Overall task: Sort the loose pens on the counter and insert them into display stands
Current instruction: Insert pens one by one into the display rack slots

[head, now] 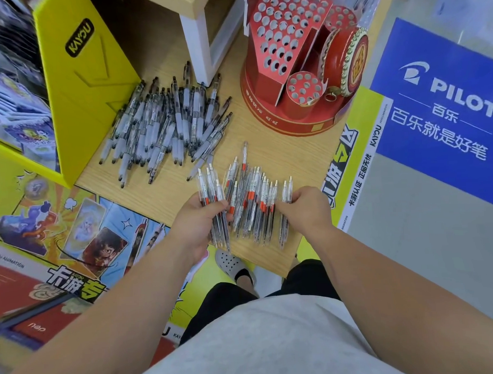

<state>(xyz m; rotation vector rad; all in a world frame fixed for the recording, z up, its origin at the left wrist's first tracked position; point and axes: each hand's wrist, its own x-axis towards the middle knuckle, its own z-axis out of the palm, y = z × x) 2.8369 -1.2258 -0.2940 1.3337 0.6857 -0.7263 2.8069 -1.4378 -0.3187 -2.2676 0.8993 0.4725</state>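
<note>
Left hand (197, 219) grips a bundle of red-banded pens (251, 203), right hand (304, 205) pinches a few, near edge of counter (280, 157); probably light, stiff, slick, so hold mid-barrel.

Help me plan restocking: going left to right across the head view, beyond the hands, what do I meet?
Yellow cardboard display box → heap of clear black-tipped pens → red drum-shaped cardboard pen stand → blue PILOT sign.
</note>
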